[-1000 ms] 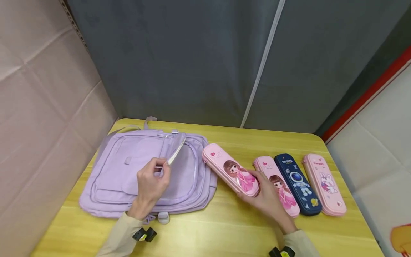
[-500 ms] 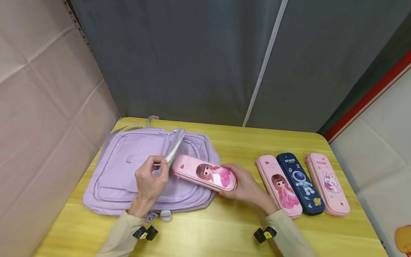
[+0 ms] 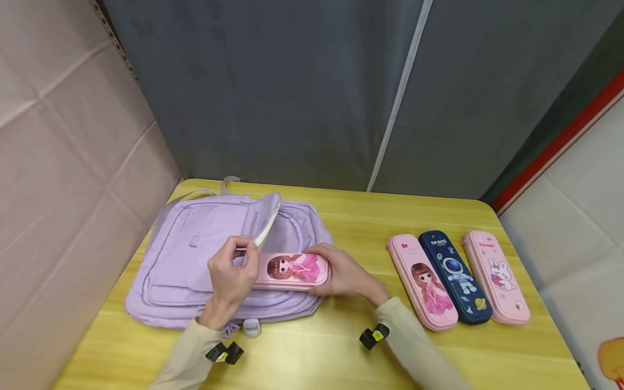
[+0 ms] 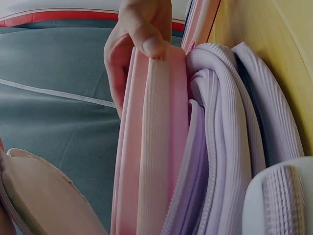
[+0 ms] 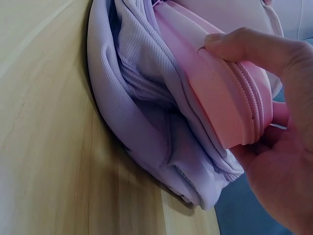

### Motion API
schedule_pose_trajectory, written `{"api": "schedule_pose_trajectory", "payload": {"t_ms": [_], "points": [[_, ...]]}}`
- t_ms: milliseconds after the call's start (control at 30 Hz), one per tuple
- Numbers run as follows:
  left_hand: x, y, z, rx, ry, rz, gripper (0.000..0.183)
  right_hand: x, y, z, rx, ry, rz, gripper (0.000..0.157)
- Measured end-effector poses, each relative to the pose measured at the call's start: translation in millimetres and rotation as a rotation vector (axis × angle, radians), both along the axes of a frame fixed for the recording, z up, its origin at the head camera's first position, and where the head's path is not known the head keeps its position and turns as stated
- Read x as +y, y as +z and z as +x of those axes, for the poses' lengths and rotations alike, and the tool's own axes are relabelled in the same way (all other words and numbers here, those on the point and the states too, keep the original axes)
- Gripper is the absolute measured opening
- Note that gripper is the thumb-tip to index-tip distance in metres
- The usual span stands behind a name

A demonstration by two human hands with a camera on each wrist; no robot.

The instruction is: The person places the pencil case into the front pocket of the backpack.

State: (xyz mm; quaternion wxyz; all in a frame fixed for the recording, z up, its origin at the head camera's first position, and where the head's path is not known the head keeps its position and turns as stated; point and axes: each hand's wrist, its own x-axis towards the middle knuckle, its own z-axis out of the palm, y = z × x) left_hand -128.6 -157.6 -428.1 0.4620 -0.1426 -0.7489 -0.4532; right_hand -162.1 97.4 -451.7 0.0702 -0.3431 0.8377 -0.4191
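Observation:
A lilac backpack (image 3: 170, 260) lies flat on the table, its front pocket flap (image 3: 265, 216) raised. My left hand (image 3: 231, 273) pinches the flap's edge between thumb and fingers. My right hand (image 3: 343, 273) grips the right end of a pink pencil case (image 3: 292, 269) with a doll-like girl printed on it. The case's left end is hidden behind my left hand and the flap in the head view. In the right wrist view the zipped end of the pencil case (image 5: 215, 98) sits against the backpack fabric (image 5: 142, 103), with the thumb on its side.
To the right on the yellow table (image 3: 312, 352) lie three more pencil cases: a pink girl one (image 3: 424, 281), a navy space one (image 3: 455, 276) and a pink rabbit one (image 3: 496, 277). Behind the table hangs a dark grey curtain (image 3: 273, 97).
My right hand has carried the pink pencil case leftward from near the other cases to over the backpack, turning it nearly level. My left hand keeps the flap lifted.

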Motion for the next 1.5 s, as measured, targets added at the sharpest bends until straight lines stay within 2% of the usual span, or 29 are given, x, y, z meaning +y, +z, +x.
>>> {"api": "schedule_pose_trajectory", "payload": {"t_ms": [267,533,700,800,867,1100,1167,1233,1333,1400,1500], "points": [[2,-0.5,0.2,0.015,-0.015,0.012,0.006,-18,-3.2,-6.3,-0.025,0.037,-0.024,0.078],[10,3.9,1.4,0.028,-0.088,0.044,0.007,-23,-5.9,-6.3,-0.03,0.038,-0.039,0.078],[2,14.2,6.4,-0.046,-0.108,0.157,0.007,-18,-7.8,-5.4,-0.026,0.035,-0.005,0.077],[-12,19.1,8.5,-0.105,-0.091,0.213,0.007,-16,-8.1,-4.3,-0.021,0.038,0.026,0.076],[-23,20.6,8.9,-0.135,-0.061,0.214,0.007,-15,-7.5,-3.8,-0.01,0.041,0.038,0.075],[-54,19.1,9.4,-0.204,0.084,0.141,0.008,-14,-5.8,-4.1,0.015,0.051,0.056,0.075],[-62,17.8,9.4,-0.246,0.09,0.131,0.007,-14,-5.8,-4.1,0.019,0.054,0.054,0.075],[-68,17.3,9.0,-0.291,0.061,0.116,0.006,-14,-6.1,-4.1,0.027,0.055,0.048,0.075],[-76,16.7,7.4,-0.343,-0.024,0.06,0.021,-13,-6.6,-3.8,0.023,0.054,0.04,0.075],[-79,17.2,5.4,-0.351,-0.063,-0.026,0.033,-14,-7.0,-3.5,0.013,0.053,0.04,0.075],[-81,21.2,0.4,-0.338,-0.083,-0.132,0.043,-14,-6.6,-2.9,0.001,0.052,0.036,0.075]]}}
